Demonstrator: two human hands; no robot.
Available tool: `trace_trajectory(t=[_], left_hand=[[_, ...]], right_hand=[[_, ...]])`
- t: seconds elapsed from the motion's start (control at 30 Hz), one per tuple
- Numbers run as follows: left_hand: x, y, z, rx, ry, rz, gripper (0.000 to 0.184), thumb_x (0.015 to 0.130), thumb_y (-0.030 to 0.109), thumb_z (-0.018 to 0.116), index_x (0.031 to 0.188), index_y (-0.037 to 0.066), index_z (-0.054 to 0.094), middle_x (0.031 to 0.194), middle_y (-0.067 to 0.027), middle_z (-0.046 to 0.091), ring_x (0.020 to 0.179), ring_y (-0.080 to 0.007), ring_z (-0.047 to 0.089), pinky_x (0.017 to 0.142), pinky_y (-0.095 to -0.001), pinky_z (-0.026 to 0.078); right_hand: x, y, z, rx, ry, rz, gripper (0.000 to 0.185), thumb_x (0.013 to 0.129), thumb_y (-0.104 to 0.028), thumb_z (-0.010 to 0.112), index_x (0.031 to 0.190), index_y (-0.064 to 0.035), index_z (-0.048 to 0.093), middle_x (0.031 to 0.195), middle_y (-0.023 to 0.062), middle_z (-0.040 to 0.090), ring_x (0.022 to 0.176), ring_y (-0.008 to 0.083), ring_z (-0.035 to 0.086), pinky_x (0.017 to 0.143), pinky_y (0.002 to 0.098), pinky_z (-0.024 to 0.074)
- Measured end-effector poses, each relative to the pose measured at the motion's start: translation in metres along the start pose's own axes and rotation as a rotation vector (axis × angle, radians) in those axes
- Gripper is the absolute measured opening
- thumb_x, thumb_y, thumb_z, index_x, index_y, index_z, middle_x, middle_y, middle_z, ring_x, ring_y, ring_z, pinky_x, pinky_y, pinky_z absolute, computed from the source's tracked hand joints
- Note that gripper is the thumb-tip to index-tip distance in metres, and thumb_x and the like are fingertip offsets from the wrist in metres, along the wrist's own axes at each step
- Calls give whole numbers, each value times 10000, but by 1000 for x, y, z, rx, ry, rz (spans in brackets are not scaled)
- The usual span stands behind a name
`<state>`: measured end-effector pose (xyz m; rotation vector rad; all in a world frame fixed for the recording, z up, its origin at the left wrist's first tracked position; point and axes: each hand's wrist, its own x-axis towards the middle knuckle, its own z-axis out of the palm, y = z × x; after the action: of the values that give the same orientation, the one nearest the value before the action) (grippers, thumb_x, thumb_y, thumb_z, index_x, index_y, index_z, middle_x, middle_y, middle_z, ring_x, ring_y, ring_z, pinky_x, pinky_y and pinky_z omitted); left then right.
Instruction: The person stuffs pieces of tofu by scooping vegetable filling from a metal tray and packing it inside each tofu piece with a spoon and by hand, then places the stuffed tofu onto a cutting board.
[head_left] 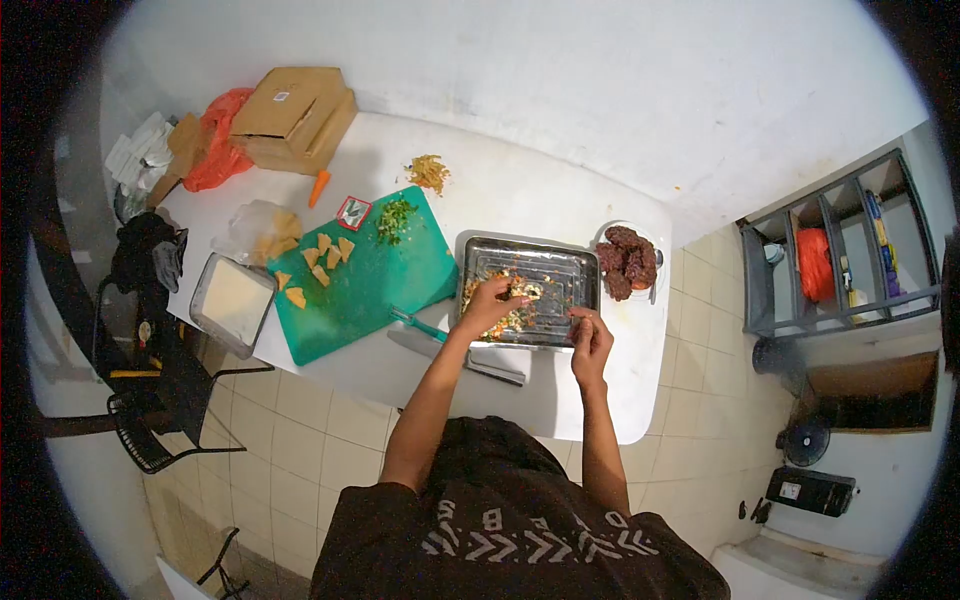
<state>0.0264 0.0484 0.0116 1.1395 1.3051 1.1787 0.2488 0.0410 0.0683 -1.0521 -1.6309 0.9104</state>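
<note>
A rectangular metal tray (548, 246) lies on the white table, with a chopped vegetable mix (515, 322) heaped in its left half. My left hand (488, 305) reaches into this mix, its thumb and fingers curled around some of it. At the tray's lower right corner is my right hand (593, 347), fingers closed at the rim; its exact contact is partly hidden. Left of the tray, a green cutting board (358, 300) bears tan triangular pieces (325, 257) and chopped green herbs (397, 220). A knife (470, 365) and a green-handled tool (418, 322) lie near my left forearm.
A plate of dark reddish-brown lumps (627, 262) stands right of the tray. A container with white contents (233, 303) sits at the table's left edge. Behind are a carrot (319, 188), a small red box (354, 212), a pile of shreds (428, 174) and a cardboard box (290, 118).
</note>
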Motion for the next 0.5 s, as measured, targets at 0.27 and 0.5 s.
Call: trace_trajectory(t=[0.27,0.5], left_hand=[[11,-23,-5,37,-107,-73,599,792,315,835,1194,-79,630,1036,-143,682,1089,-245,605,931,-379,479],[7,-21,3,9,84,184,313,828,245,803,958,-18,693,844,-43,687,768,-108,595,656,-291,485]], right_hand=[[2,3,-6,37,7,6,358,1063,-298,460,1033,2,653,936,53,654,642,62,486,571,228,424],[3,-4,-4,69,6,64,364,1068,-298,443,1035,1,648,949,57,649,638,63,478,569,235,420]])
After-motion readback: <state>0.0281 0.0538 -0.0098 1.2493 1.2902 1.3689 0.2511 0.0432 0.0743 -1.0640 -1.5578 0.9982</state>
